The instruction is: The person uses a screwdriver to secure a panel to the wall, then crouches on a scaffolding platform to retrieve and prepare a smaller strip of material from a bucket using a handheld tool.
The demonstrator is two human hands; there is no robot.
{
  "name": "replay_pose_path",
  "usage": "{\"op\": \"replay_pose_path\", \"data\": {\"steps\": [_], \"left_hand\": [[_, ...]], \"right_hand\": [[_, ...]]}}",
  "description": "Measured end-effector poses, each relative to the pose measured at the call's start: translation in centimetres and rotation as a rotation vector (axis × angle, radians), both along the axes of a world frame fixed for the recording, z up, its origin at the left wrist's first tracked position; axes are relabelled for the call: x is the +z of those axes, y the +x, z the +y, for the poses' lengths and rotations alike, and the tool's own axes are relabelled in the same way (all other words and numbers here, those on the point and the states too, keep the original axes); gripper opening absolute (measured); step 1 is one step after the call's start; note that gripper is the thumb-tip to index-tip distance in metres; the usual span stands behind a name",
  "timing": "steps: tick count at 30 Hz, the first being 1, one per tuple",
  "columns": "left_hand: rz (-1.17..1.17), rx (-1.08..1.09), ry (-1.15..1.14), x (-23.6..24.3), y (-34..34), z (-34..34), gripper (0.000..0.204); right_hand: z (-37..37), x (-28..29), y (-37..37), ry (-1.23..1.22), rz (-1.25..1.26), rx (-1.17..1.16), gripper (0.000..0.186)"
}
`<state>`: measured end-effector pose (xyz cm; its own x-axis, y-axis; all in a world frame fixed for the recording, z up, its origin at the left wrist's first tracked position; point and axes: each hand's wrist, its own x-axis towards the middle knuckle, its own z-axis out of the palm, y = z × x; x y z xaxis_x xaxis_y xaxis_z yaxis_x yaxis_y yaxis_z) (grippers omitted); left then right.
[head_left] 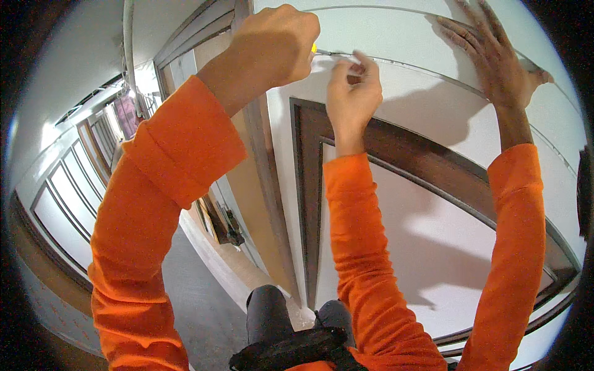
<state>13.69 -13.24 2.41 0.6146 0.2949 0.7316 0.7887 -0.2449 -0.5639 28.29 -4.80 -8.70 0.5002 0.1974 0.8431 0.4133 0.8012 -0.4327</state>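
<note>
- Head view, only one there is: the left hand (pixel 278 46) is up high, fingers clenched round a slim tool (pixel 331 53). Bit of yellow pokes out of the fist, thin shaft points right, lying along the seam (pixel 427 73) in a white panel (pixel 383 28).
- Right hand (pixel 354 99) is just beside the shaft's far end, fingers and thumb curled in. It's pretty blurry, so can't tell if they're pinching the tool or anything else.
- Another person's hand (pixel 500 71), also in an orange sleeve, is over on the right, fingers spread out with the palm towards the white panel, nothing visible in its grip.
- Below the hands there's a dark brown frame (pixel 402 139) around a pale inner panel (pixel 383 204).
- Down low: a black pouch (pixel 288 349) above grey trouser legs (pixel 268 312), with grey floor (pixel 201 297) off to the left.
</note>
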Motion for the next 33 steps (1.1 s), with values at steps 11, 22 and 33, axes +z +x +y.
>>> {"op": "replay_pose_path", "data": {"steps": [11,22,33], "left_hand": [[-0.582,-0.346,-0.518,-0.6,1.0,-1.8,0.060],[-1.086,-1.043,-0.319,-10.7,8.6,14.6,0.024],[-1.429,-1.217,0.122,-10.0,14.1,18.6,0.033]], "right_hand": [[-3.2,4.4,3.4,0.204,-0.843,-0.215,0.045],[-4.2,7.3,1.0,0.148,-1.240,-0.619,0.061],[-5.6,9.1,-1.1,0.384,-1.370,-0.818,0.049]]}}
